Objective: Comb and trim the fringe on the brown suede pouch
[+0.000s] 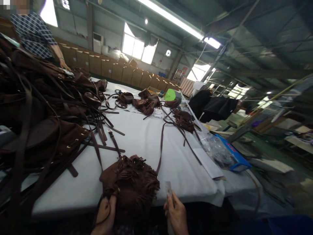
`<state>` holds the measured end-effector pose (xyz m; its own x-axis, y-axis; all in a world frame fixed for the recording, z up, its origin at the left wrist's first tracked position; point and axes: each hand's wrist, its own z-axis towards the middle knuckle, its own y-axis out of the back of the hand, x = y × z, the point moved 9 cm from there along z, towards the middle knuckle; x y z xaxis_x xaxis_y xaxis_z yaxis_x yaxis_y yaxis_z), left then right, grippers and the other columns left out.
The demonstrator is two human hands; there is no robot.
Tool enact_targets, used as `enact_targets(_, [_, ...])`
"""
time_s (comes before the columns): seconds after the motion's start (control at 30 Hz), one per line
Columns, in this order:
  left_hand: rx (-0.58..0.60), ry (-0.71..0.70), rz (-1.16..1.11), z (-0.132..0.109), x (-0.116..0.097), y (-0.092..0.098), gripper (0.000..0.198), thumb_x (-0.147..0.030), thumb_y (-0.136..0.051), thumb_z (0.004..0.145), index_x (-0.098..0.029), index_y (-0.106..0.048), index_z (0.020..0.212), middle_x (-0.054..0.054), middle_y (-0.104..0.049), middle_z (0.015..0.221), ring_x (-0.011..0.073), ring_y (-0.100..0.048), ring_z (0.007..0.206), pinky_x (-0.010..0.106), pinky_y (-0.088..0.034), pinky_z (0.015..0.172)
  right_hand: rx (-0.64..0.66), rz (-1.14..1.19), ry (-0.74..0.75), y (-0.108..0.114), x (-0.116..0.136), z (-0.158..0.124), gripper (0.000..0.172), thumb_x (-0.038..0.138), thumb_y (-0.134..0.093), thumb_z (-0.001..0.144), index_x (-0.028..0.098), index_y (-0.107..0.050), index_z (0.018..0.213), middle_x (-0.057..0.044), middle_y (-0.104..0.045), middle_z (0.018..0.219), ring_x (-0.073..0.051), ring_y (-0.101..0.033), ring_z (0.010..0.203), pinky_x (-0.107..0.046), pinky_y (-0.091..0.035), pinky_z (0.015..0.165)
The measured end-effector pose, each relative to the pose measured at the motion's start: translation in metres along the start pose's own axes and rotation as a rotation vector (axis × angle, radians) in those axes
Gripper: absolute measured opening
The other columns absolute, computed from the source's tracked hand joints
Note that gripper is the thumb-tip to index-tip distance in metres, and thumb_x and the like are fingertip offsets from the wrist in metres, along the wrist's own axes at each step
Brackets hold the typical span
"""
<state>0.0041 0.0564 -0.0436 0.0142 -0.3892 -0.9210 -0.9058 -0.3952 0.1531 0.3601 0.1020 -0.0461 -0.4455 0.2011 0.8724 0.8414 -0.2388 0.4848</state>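
The fringed suede bag [129, 186] hides part of the left hand [104, 212]; the lower edge cuts off the right hand [176, 215], whose pale slip [168, 188] is too blurred to read.

Factory hall, grey wall [73, 24], long row of cardboard cartons [112, 70] along it, white wall unit [97, 42], bright windows [135, 45], fluorescent tube light [171, 18] beneath steel roof beams [256, 42], green floor [259, 153] blurred at right
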Motion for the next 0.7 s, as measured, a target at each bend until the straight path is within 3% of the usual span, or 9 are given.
enact_targets(0.1, [-0.025,0.039,-0.104,0.018,0.008,0.016,0.045,-0.048,-0.042,0.08,-0.013,-0.064,0.097,0.012,-0.074,0.091,0.0306,-0.066,0.099,0.036,-0.054,0.085,-0.01,0.377,-0.255,-0.011,-0.012,-0.006,0.071,0.071,-0.068,0.058,0.012,-0.063,0.099,0.002,-0.059,0.051,-0.012,-0.05,0.04,-0.021,-0.041,0.04])
enact_targets(0.2, [-0.12,0.035,-0.129,0.027,0.016,0.029,0.04,-0.041,-0.043,0.081,-0.015,-0.062,0.103,0.01,-0.074,0.093,0.0294,-0.064,0.104,0.038,-0.053,0.09,-0.023,0.396,-0.215,-0.018,-0.002,-0.019,0.084,0.071,-0.07,0.057,0.011,-0.057,0.114,0.001,-0.063,0.057,-0.014,-0.056,0.045,-0.022,-0.045,0.044])
enact_targets(0.27, [-0.153,0.028,-0.084,0.027,0.025,0.029,0.039,-0.039,-0.041,0.082,-0.016,-0.062,0.107,0.011,-0.073,0.097,0.0291,-0.059,0.113,0.041,-0.047,0.098,-0.022,0.292,-0.088,-0.028,0.017,-0.03,0.083,0.07,-0.059,0.07,0.011,-0.051,0.127,0.0,-0.065,0.06,-0.015,-0.059,0.047,-0.024,-0.049,0.047])
enact_targets(0.4, [-0.075,-0.118,0.123,0.018,0.034,0.015,0.041,-0.038,-0.043,0.081,-0.013,-0.064,0.105,0.016,-0.069,0.109,0.0325,-0.047,0.127,0.046,-0.033,0.11,0.077,-0.097,0.398,-0.075,0.079,-0.053,0.049,0.043,-0.035,0.095,0.021,-0.047,0.136,-0.001,-0.066,0.064,-0.014,-0.061,0.051,-0.023,-0.051,0.056])
enact_targets(0.47, [-0.034,-0.132,0.116,0.015,0.041,0.012,0.041,-0.041,-0.045,0.08,-0.013,-0.065,0.102,0.017,-0.068,0.109,0.0342,-0.049,0.125,0.047,-0.035,0.109,0.125,-0.323,0.732,-0.105,0.106,-0.069,0.047,0.024,-0.028,0.095,0.025,-0.042,0.14,-0.003,-0.067,0.069,-0.016,-0.063,0.057,-0.024,-0.053,0.061])
enact_targets(0.53, [-0.023,-0.097,0.049,0.016,0.049,0.014,0.041,-0.045,-0.047,0.079,-0.015,-0.066,0.1,0.016,-0.07,0.105,0.0342,-0.053,0.121,0.046,-0.038,0.106,0.156,-0.544,0.989,-0.131,0.113,-0.081,0.056,0.012,-0.03,0.09,0.026,-0.036,0.143,-0.003,-0.065,0.068,-0.017,-0.062,0.055,-0.026,-0.052,0.056])
enact_targets(0.6, [-0.027,-0.074,0.006,0.018,0.051,0.017,0.041,-0.049,-0.049,0.078,-0.016,-0.067,0.095,0.015,-0.072,0.1,0.0346,-0.057,0.116,0.047,-0.041,0.104,0.166,-0.718,1.07,-0.149,0.103,-0.076,0.065,0.003,-0.036,0.083,0.026,-0.034,0.144,-0.001,-0.06,0.064,-0.017,-0.059,0.051,-0.025,-0.05,0.051])
enact_targets(0.7, [0.01,-0.037,-0.072,0.018,0.052,0.012,0.042,-0.053,-0.054,0.074,-0.016,-0.067,0.087,0.016,-0.073,0.095,0.036,-0.06,0.11,0.046,-0.047,0.097,0.081,-0.872,0.985,-0.15,0.084,-0.046,0.075,-0.007,-0.041,0.075,0.029,-0.04,0.141,0.0,-0.057,0.066,-0.016,-0.058,0.054,-0.025,-0.05,0.054])
